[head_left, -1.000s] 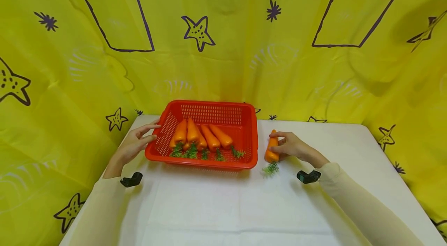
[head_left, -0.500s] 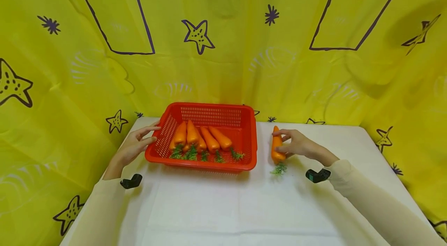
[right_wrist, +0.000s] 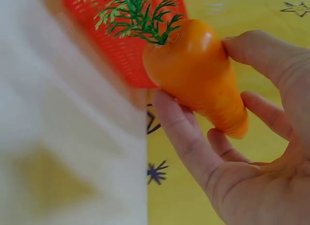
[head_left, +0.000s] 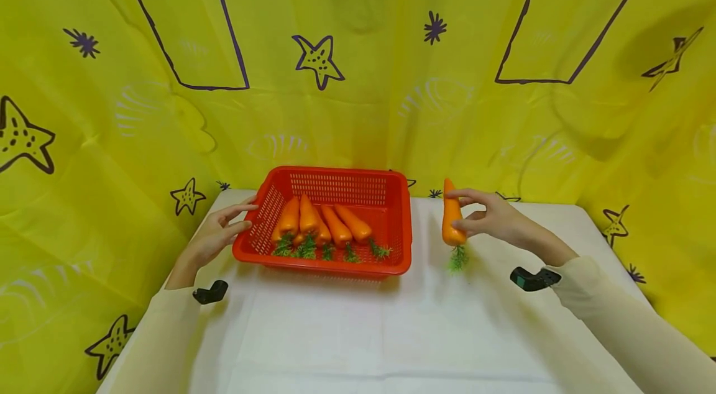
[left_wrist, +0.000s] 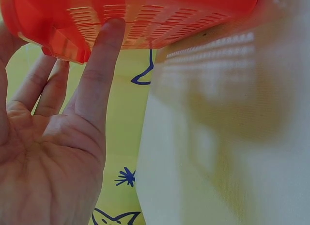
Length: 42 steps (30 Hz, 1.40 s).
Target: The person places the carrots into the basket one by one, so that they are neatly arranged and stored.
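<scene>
My right hand (head_left: 495, 217) pinches an orange carrot (head_left: 452, 220) between thumb and fingers, its green top (head_left: 458, 257) hanging down and its tip pointing up. The right wrist view shows this carrot (right_wrist: 198, 70) close, with fingers on both sides. At the red basket (head_left: 335, 266), my left hand (head_left: 215, 235) touches the left rim with thumb and fingertips. One straight finger (left_wrist: 99, 74) lies against the slotted wall of the basket (left_wrist: 140, 21) in the left wrist view. Inside the basket lie several carrots (head_left: 337, 226) side by side, their green tops toward me.
A white cloth-covered table (head_left: 347, 332) carries the basket at its back left. Behind it and at both sides hangs a yellow curtain (head_left: 369, 114) with purple star drawings. Small black devices (head_left: 534, 279) are worn at both wrists.
My right hand has moved right and raised the carrot from the table, tilting it more upright. The left hand and the basket have stayed in place.
</scene>
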Motion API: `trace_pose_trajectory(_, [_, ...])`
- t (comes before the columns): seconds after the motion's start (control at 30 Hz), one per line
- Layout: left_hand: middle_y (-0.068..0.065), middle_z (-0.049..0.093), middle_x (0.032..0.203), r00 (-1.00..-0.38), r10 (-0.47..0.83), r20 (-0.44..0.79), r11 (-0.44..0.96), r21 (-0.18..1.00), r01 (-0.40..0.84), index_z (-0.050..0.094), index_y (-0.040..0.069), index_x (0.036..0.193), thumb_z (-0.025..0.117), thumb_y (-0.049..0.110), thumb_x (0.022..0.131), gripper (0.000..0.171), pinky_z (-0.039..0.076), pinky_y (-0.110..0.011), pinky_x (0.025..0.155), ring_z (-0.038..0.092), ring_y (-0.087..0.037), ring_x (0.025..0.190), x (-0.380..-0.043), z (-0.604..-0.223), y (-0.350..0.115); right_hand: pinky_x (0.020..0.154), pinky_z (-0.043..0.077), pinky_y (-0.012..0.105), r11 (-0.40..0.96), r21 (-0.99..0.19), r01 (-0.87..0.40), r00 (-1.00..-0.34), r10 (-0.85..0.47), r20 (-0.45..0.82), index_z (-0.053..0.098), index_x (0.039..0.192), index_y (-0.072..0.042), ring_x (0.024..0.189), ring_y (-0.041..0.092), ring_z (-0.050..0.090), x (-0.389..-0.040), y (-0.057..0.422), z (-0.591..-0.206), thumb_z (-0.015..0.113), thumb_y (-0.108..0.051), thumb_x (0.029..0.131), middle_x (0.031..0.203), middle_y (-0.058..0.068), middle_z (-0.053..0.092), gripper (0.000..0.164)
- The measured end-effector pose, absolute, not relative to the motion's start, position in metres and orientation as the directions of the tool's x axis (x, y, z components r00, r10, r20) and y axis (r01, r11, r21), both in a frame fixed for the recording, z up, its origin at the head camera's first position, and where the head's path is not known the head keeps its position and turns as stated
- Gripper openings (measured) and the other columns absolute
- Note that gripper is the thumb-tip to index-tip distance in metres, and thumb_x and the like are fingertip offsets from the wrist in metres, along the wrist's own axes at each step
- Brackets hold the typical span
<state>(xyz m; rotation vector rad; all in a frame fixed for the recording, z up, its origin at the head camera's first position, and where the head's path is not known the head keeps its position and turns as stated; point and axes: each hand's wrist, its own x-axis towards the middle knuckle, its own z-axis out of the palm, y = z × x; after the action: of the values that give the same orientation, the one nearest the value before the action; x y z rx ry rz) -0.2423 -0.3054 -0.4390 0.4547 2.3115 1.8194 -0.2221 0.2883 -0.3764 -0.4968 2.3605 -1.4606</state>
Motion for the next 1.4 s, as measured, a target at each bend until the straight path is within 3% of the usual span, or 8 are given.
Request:
trace_pose_trajectory(0.37, [-0.009, 0.023, 0.170, -0.939, 0.337, 0.062, 0.208, 0.968, 0.139, 0.049, -0.006, 0.146, 0.059, 0.010, 0.105, 0.045, 0.052, -0.022, 0.095, 0.032, -0.032, 0.149, -0.242, -0.440, -0.307, 0.085, 0.059, 0.036, 0.369, -0.915, -0.161, -0.883, -0.468, -0.033, 0.046, 0.153, -0.011, 0.100, 0.029, 0.072, -0.219, 0.285, -0.367, 0.075, -0.016, 0.095, 0.143, 0.026, 0.045, 0.065])
trace_pose_trajectory(0.5, [-0.010, 0.023, 0.169, -0.937, 0.342, 0.068, 0.207, 0.967, 0.146, 0.049, -0.007, 0.145, 0.059, 0.009, 0.104, 0.045, 0.053, -0.023, 0.095, 0.030, -0.036, 0.149, -0.242, -0.439, -0.307, 0.087, 0.059, 0.036, 0.371, -0.915, -0.156, -0.875, -0.482, -0.047, 0.046, 0.153, -0.014, 0.101, 0.030, 0.072, -0.220, 0.280, -0.366, 0.075, -0.017, 0.095, 0.144, 0.024, 0.045, 0.064])
trace_pose_trajectory(0.6, [-0.011, 0.024, 0.169, -0.937, 0.341, 0.070, 0.217, 0.964, 0.151, 0.049, -0.006, 0.145, 0.060, 0.010, 0.104, 0.045, 0.053, -0.024, 0.094, 0.040, -0.027, 0.144, -0.243, -0.438, -0.307, 0.090, 0.057, 0.038, 0.378, -0.913, -0.153, -0.867, -0.495, -0.060, 0.047, 0.152, -0.017, 0.104, 0.030, 0.072, -0.224, 0.276, -0.363, 0.076, -0.019, 0.095, 0.145, 0.022, 0.044, 0.064])
trace_pose_trajectory(0.73, [-0.011, 0.024, 0.169, -0.938, 0.340, 0.063, 0.218, 0.965, 0.143, 0.050, -0.006, 0.145, 0.061, 0.011, 0.104, 0.047, 0.055, -0.026, 0.093, 0.051, -0.005, 0.130, -0.244, -0.437, -0.307, 0.092, 0.056, 0.042, 0.374, -0.915, -0.149, -0.849, -0.523, -0.075, 0.047, 0.152, -0.016, 0.109, 0.031, 0.070, -0.232, 0.267, -0.357, 0.076, -0.018, 0.095, 0.146, 0.022, 0.041, 0.065])
trace_pose_trajectory(0.83, [-0.012, 0.023, 0.169, -0.938, 0.341, 0.057, 0.204, 0.970, 0.132, 0.049, -0.007, 0.146, 0.061, 0.010, 0.104, 0.047, 0.055, -0.027, 0.093, 0.052, -0.003, 0.128, -0.244, -0.437, -0.307, 0.090, 0.058, 0.043, 0.371, -0.914, -0.162, -0.828, -0.555, -0.078, 0.046, 0.153, -0.014, 0.108, 0.032, 0.071, -0.241, 0.257, -0.352, 0.077, -0.016, 0.094, 0.146, 0.024, 0.041, 0.066])
trace_pose_trajectory(1.07, [-0.010, 0.023, 0.169, -0.939, 0.341, 0.041, 0.203, 0.972, 0.116, 0.049, -0.005, 0.146, 0.062, 0.011, 0.104, 0.047, 0.053, -0.027, 0.096, 0.044, -0.017, 0.141, -0.245, -0.438, -0.308, 0.088, 0.059, 0.043, 0.399, -0.897, -0.188, -0.763, -0.635, -0.123, 0.048, 0.152, -0.016, 0.104, 0.034, 0.068, -0.267, 0.223, -0.342, 0.078, -0.019, 0.093, 0.149, 0.021, 0.042, 0.066])
trace_pose_trajectory(1.23, [-0.009, 0.024, 0.169, -0.941, 0.336, 0.035, 0.201, 0.974, 0.108, 0.049, -0.006, 0.146, 0.061, 0.010, 0.104, 0.046, 0.053, -0.028, 0.097, 0.033, -0.033, 0.148, -0.245, -0.440, -0.309, 0.089, 0.059, 0.045, 0.433, -0.879, -0.199, -0.703, -0.688, -0.180, 0.051, 0.151, -0.018, 0.122, 0.038, 0.056, -0.288, 0.191, -0.340, 0.078, -0.021, 0.093, 0.151, 0.017, 0.041, 0.063])
trace_pose_trajectory(1.4, [-0.009, 0.024, 0.169, -0.942, 0.333, 0.043, 0.201, 0.973, 0.115, 0.050, -0.005, 0.146, 0.060, 0.009, 0.104, 0.045, 0.053, -0.026, 0.096, 0.030, -0.038, 0.149, -0.245, -0.438, -0.308, 0.090, 0.059, 0.043, 0.453, -0.872, -0.186, -0.647, -0.724, -0.239, 0.053, 0.149, -0.016, 0.129, 0.036, 0.050, -0.308, 0.160, -0.345, 0.077, -0.016, 0.094, 0.150, 0.014, 0.042, 0.061])
